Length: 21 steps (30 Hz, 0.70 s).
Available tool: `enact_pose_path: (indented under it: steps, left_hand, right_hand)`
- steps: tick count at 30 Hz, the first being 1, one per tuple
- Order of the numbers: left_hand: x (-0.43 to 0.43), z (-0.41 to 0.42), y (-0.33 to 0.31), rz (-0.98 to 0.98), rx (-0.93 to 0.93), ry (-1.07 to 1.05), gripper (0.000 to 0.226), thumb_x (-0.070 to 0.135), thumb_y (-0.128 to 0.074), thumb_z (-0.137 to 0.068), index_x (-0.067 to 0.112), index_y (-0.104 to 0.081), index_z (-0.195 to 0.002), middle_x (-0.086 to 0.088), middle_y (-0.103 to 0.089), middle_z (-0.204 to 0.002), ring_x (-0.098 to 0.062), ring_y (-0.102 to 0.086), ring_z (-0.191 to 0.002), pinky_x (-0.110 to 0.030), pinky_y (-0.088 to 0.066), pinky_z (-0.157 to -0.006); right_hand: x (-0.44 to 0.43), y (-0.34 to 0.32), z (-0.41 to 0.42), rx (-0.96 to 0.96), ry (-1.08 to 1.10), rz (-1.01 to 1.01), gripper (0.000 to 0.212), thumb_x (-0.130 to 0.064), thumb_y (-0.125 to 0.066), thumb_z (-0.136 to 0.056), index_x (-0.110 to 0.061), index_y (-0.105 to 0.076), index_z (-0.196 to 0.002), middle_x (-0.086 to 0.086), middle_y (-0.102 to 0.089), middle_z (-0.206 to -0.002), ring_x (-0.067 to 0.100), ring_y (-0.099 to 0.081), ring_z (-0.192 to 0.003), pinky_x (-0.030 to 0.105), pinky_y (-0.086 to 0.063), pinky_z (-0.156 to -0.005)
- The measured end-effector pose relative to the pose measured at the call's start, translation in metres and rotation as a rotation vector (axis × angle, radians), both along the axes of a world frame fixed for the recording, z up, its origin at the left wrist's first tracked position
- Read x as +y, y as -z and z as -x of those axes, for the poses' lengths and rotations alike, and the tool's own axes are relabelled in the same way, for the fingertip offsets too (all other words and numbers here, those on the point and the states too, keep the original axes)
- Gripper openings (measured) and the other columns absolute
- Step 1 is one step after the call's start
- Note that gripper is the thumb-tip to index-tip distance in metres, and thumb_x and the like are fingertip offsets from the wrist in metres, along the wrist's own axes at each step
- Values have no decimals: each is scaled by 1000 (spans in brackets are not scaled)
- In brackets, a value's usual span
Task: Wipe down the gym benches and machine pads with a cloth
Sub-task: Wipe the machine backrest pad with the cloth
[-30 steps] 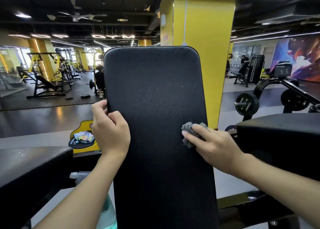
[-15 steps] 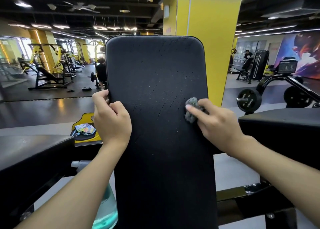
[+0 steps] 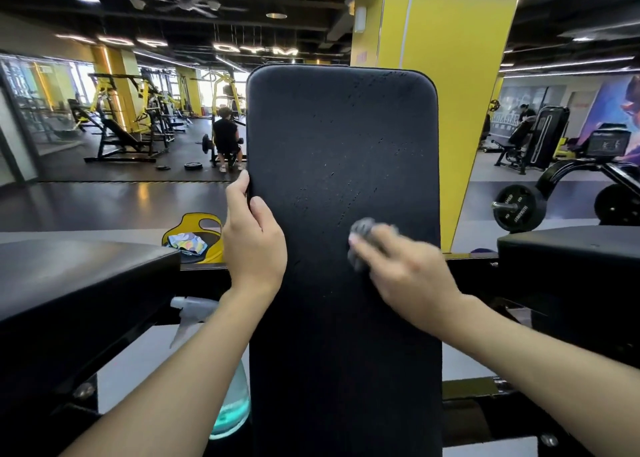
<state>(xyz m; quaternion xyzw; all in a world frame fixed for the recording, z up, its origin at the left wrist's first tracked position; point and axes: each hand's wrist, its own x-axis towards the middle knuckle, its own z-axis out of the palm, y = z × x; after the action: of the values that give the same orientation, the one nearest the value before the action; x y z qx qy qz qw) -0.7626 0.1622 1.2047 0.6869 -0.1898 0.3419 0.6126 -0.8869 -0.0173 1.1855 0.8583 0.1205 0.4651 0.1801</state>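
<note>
Black vinyl fills the middle of the view: the upright pad (image 3: 343, 179) stands tall, its face flecked with fine cracks and streaks. It looks firm, with some give under the skin, and heavy on its frame, so nobody lifts this one. You brace it by an edge and work the face.

That's exactly what the left hand (image 3: 254, 245) is doing. It grips the pad's left edge about halfway up, thumb on the front and forefinger running up the rim. The other fingers are presumably curled behind, out of sight.

Over to the cloth (image 3: 362, 235): a small grey wad, soft and light, sitting right of centre on the pad's face at about mid-height. It will bunch and slide easily, so it needs pressure from on top rather than a pinch at a corner. The right hand (image 3: 408, 273) has it, fingers laid over the wad and holding it against the vinyl, with a little grey poking out past the fingertips. This part of the view is smeared, so I can't say just how tightly the fingers curl, but they look narrow and closed around the wad, not spread flat.

Down low, a spray bottle (image 3: 228, 404) with blue-green liquid stands just left of the pad, partly behind the left forearm.
</note>
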Motion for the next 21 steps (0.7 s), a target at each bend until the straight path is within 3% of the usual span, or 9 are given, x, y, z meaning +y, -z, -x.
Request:
enact_pose_path:
  steps: [3, 5, 7, 9, 12, 14, 15, 19, 21]
  left_hand:
    - [1, 1, 7, -11, -27, -10, 43, 15, -36, -103, 7, -45, -144, -7, -60, -136, -21, -56, -119, 3, -29, -86]
    - [1, -1, 10, -6, -33, -4, 45, 19, -36, -101, 7, -46, -143, -8, -61, -134, -23, -58, -117, 0, -33, -87]
    - [1, -2, 11, 3, -32, 11, 46, 21, -35, -100, 8, -46, -143, -9, -62, -133, -25, -58, -117, -15, -42, -94]
    - [1, -2, 12, 22, -29, 20, 47, 21, -35, -99, 8, -46, -143, -10, -62, -131, -27, -58, -118, -31, -46, -98]
    - [0, -1, 13, 36, -29, 18, 47, 18, -35, -98, 8, -47, -142, -9, -62, -132, -28, -58, -120, -40, -46, -100]
    - [0, -2, 14, 33, -25, 26, 47, 17, -34, -98, 9, -46, -142, -8, -61, -133, -27, -57, -121, -43, -46, -100]
    - [0, -2, 14, 31, -25, 32, 47, 17, -34, -98, 9, -46, -142, -8, -61, -134, -27, -57, -122, -42, -46, -100]
    - [0, -2, 14, 32, -16, 34, 48, 17, -34, -97, 9, -46, -143, -8, -60, -135, -26, -56, -123, -39, -46, -100]
    - [0, -2, 14, 33, -15, 31, 48, 17, -34, -97, 8, -46, -143, -9, -60, -135, -27, -56, -123, -39, -45, -100]
  right_hand:
    - [-12, -14, 6, 148, -104, 230, 33, -5, -49, -92, -10, -66, -120, 11, -63, -98, 29, -56, -61, 34, -42, -42]
    - [-18, -35, -1, 53, -10, 109, 35, -5, -50, -89, -13, -68, -118, 11, -64, -98, 29, -56, -59, 32, -42, -42]
    - [-10, -39, -7, -74, 101, -145, 39, -5, -53, -82, -13, -69, -117, 11, -63, -99, 30, -57, -57, 30, -40, -42]
    - [8, -20, -12, -98, 112, -201, 39, -6, -54, -82, -9, -68, -118, 13, -62, -99, 30, -56, -57, 32, -42, -42]
    - [16, 3, -4, 65, -54, 102, 32, -5, -50, -93, -5, -65, -121, 13, -63, -100, 30, -54, -59, 36, -44, -44]
    - [3, -16, -4, 148, -93, 241, 32, -7, -49, -95, -9, -64, -123, 11, -63, -102, 29, -55, -60, 35, -43, -44]
    - [-3, -28, -7, 119, -56, 218, 33, -7, -50, -94, -12, -64, -123, 10, -64, -102, 29, -56, -61, 35, -43, -44]
    - [3, -43, -20, -110, 135, -177, 42, -8, -49, -82, -13, -67, -119, 10, -62, -103, 29, -57, -58, 29, -40, -42]
    - [19, -19, -19, -60, 50, -120, 39, -6, -50, -85, -8, -66, -121, 12, -62, -104, 31, -58, -62, 34, -46, -45]
